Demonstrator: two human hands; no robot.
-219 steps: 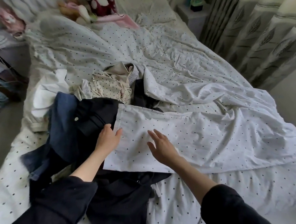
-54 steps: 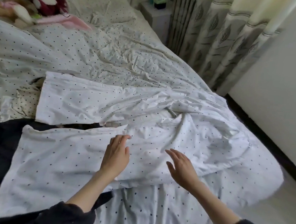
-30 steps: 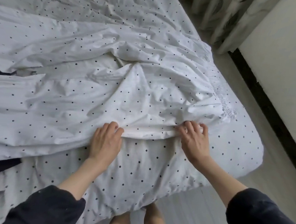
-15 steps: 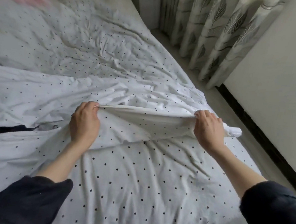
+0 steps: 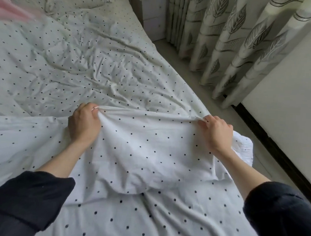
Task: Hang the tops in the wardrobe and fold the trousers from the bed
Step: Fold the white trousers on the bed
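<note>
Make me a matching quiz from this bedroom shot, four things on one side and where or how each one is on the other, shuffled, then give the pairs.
Things
1. polka-dot trousers
2. curtains
3. bedside cabinet
4. pink fabric

States
A. at the far left edge of the view
B. hanging along the right, leaf-patterned
C. beyond the bed's far corner, white
D. edge pinched by both hands, left hand and right hand

Pairs: 1-D, 2-B, 3-C, 4-A

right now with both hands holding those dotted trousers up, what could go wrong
1. The trousers match the dotted sheet, so the left hand or right hand might pinch bedding into the fold.
2. The waistband end hangs past the bed's edge and could slip towards the floor.
</note>
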